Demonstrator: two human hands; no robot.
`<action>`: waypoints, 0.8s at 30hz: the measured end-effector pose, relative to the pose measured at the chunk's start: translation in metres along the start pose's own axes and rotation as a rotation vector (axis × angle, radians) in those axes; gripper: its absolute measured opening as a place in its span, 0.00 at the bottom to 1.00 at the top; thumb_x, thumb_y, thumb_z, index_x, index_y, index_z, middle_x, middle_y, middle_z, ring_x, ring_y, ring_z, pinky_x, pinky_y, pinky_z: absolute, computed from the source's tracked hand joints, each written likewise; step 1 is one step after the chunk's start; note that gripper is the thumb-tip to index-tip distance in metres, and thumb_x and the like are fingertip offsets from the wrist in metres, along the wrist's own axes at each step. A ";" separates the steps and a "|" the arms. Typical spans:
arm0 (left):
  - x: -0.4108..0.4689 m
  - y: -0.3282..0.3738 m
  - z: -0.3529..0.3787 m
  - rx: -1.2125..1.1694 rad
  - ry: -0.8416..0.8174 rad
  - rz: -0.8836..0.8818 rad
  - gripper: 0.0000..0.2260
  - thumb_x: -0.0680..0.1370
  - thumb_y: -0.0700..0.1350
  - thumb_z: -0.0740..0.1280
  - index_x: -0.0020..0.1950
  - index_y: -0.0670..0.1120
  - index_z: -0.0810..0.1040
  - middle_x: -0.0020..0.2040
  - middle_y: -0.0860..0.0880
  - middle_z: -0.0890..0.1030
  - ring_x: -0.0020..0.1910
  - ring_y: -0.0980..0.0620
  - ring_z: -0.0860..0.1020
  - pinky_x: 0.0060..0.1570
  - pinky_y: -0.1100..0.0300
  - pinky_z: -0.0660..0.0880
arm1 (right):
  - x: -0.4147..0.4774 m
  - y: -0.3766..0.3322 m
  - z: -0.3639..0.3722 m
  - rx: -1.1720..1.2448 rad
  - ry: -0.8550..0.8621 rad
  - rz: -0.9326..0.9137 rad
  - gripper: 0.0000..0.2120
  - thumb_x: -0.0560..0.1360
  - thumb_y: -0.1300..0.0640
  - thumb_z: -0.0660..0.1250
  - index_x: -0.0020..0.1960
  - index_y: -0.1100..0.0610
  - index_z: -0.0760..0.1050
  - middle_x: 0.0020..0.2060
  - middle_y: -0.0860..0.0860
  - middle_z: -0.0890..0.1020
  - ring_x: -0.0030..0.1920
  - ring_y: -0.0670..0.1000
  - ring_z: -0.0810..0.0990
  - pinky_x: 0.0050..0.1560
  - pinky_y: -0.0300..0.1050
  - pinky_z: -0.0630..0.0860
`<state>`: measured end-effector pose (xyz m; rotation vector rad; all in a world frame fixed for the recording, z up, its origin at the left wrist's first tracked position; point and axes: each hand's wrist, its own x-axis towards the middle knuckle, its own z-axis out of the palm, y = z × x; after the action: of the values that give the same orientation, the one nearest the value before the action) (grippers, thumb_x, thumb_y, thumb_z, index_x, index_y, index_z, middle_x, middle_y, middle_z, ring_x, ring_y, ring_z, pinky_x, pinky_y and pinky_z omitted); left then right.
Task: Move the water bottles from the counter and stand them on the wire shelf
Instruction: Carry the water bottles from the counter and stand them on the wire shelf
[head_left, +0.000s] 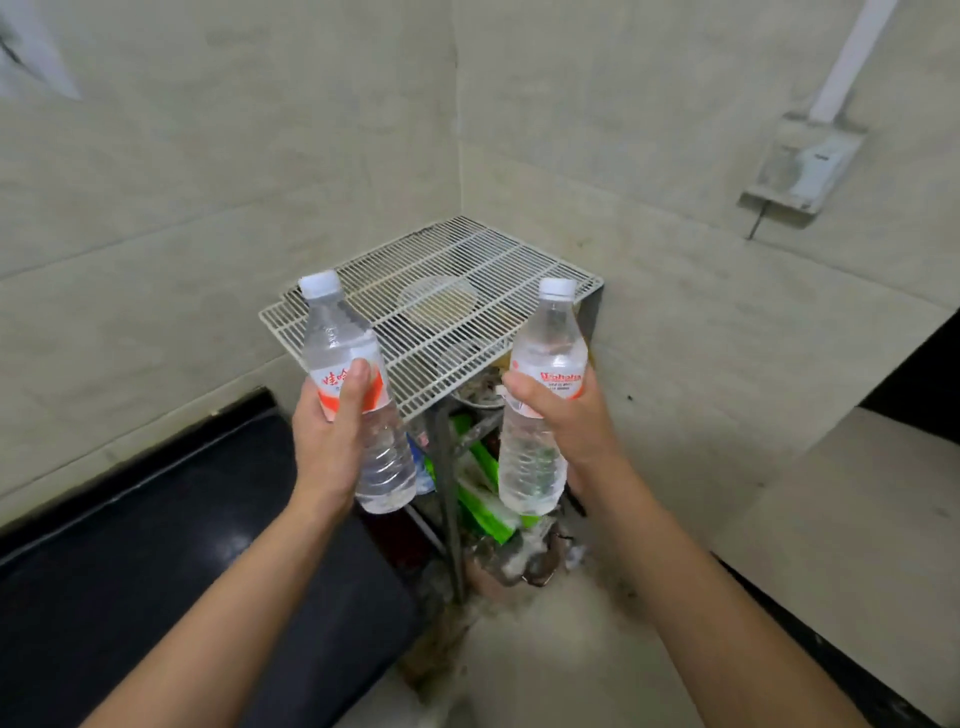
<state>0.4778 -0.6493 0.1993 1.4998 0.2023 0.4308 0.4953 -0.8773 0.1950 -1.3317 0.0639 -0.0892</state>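
Left hand (330, 441) clenched around clear plastic white-capped water bottle (332, 338), right hand (563, 415) gripping its twin (545, 338), both held above white wire shelf (441, 270), black desk (156, 545) at left

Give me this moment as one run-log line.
left hand: grips left bottle, tilted | right hand: grips right bottle, near upright | wire shelf: no bottles on top | step: carrying, not placed

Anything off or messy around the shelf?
Bottles look fine: left bottle tilted in hand, right bottle near upright, both capped. Under the wire shelf sits a jumbled pile of packaging; nothing visibly spilled.
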 end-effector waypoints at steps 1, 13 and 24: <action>0.017 0.001 0.007 0.002 0.008 0.027 0.24 0.70 0.67 0.69 0.54 0.49 0.78 0.46 0.49 0.84 0.45 0.50 0.82 0.47 0.52 0.80 | 0.016 -0.003 0.002 0.008 0.013 -0.018 0.33 0.60 0.50 0.82 0.60 0.60 0.78 0.46 0.55 0.85 0.45 0.56 0.84 0.48 0.57 0.82; 0.197 -0.015 0.062 0.088 0.108 0.107 0.40 0.65 0.79 0.65 0.64 0.50 0.75 0.55 0.51 0.82 0.51 0.56 0.83 0.51 0.56 0.78 | 0.228 -0.041 0.060 -0.579 -0.086 -0.355 0.18 0.59 0.39 0.76 0.43 0.48 0.79 0.39 0.46 0.82 0.39 0.45 0.81 0.36 0.39 0.77; 0.261 -0.038 0.085 0.170 0.159 0.026 0.33 0.69 0.70 0.68 0.67 0.53 0.69 0.59 0.54 0.81 0.56 0.58 0.82 0.58 0.51 0.79 | 0.359 -0.015 0.102 -0.090 -0.404 -0.081 0.26 0.56 0.66 0.64 0.55 0.58 0.72 0.36 0.45 0.81 0.35 0.43 0.80 0.34 0.37 0.76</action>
<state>0.7537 -0.6242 0.2025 1.6369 0.3524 0.5663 0.8617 -0.8183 0.2354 -1.4194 -0.3316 0.1163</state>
